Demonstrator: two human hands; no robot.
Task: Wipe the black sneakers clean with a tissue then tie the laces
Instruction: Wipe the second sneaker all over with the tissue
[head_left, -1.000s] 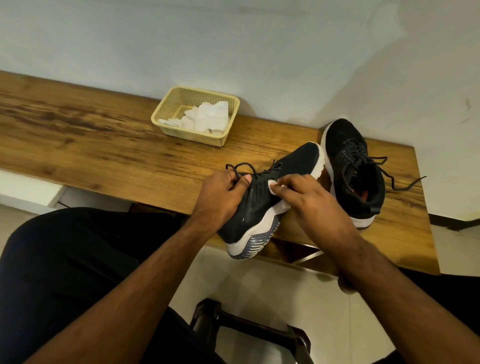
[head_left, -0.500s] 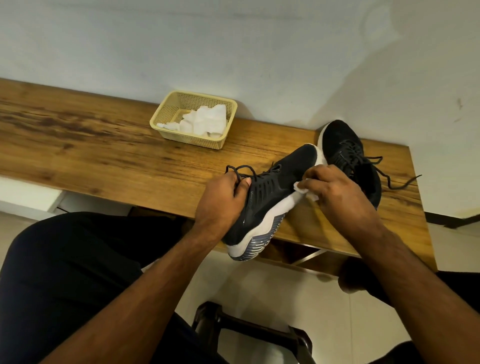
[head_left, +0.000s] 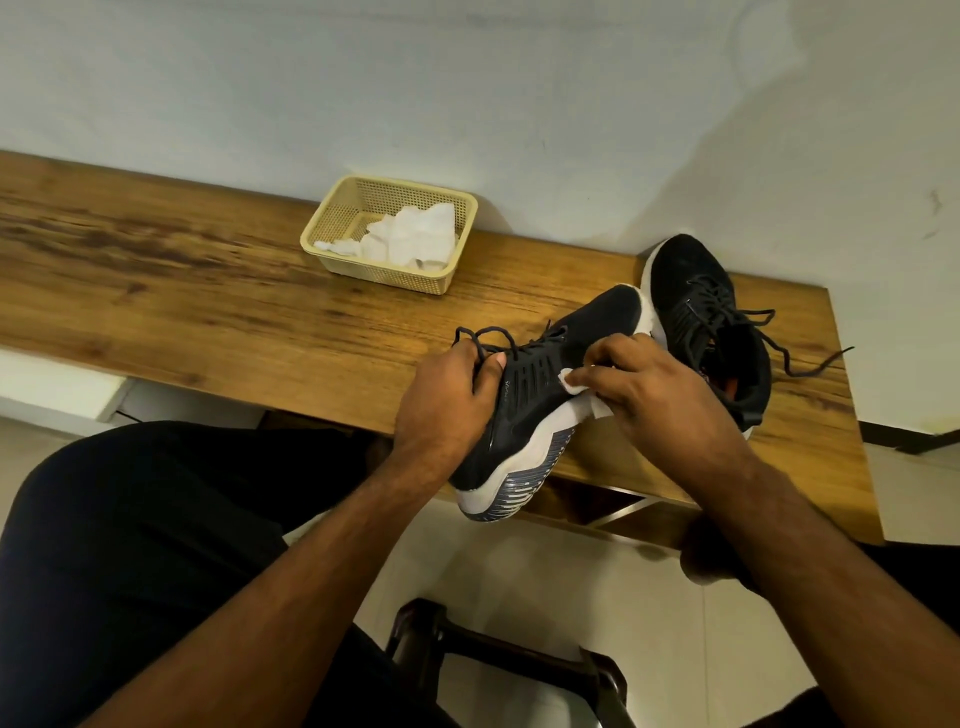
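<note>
I judge I am partway through the wiping: my left hand (head_left: 441, 410) has its grip clamped round the heel end of the black knit sneaker with a white ribbed rubber sole (head_left: 540, 384), held tilted over the front edge of the wooden bench (head_left: 208, 306), while my right hand (head_left: 654, 389) pinches a crumpled white tissue (head_left: 584, 395) against its side. The second black sneaker (head_left: 711, 332) stands near the bench's right end, laces loose, so both pairs remain to tie; spare soft tissues lie in the cream perforated plastic basket (head_left: 332, 228) at the back edge.

Long wooden table (head_left: 182, 291) against pale plastered wall (head_left: 467, 93). Cream perforated plastic basket (head_left: 332, 228) near wall. Dark wooden stool (head_left: 498, 665) below, on light tiled floor (head_left: 649, 623).
</note>
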